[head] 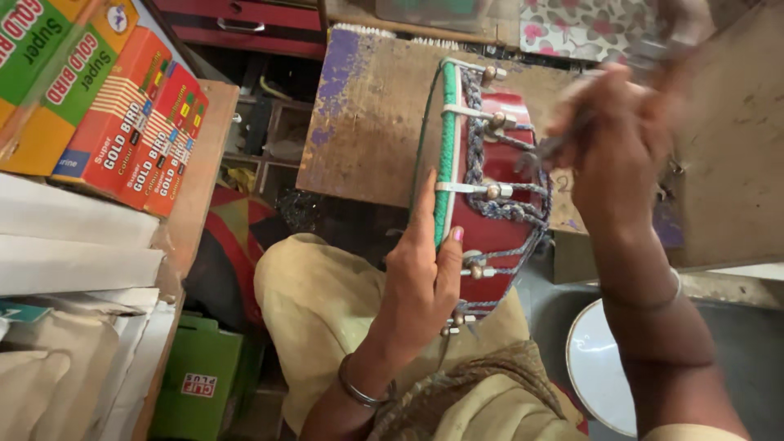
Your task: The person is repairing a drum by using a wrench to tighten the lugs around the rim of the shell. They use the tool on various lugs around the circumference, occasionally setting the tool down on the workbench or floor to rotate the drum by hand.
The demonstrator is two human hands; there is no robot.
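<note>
Head view: left hand (pixel 420 278) fingers (pixel 451 253) wrapped round red drum (pixel 490 180) rim; right hand (pixel 612 139) blurred above cords (pixel 510 208), grip unclear.

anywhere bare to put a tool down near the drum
Bare room: the wooden board left of the red drum, and grey floor right of the white disc. Crowded: the shelf of boxes and around both hands, left, right.
</note>
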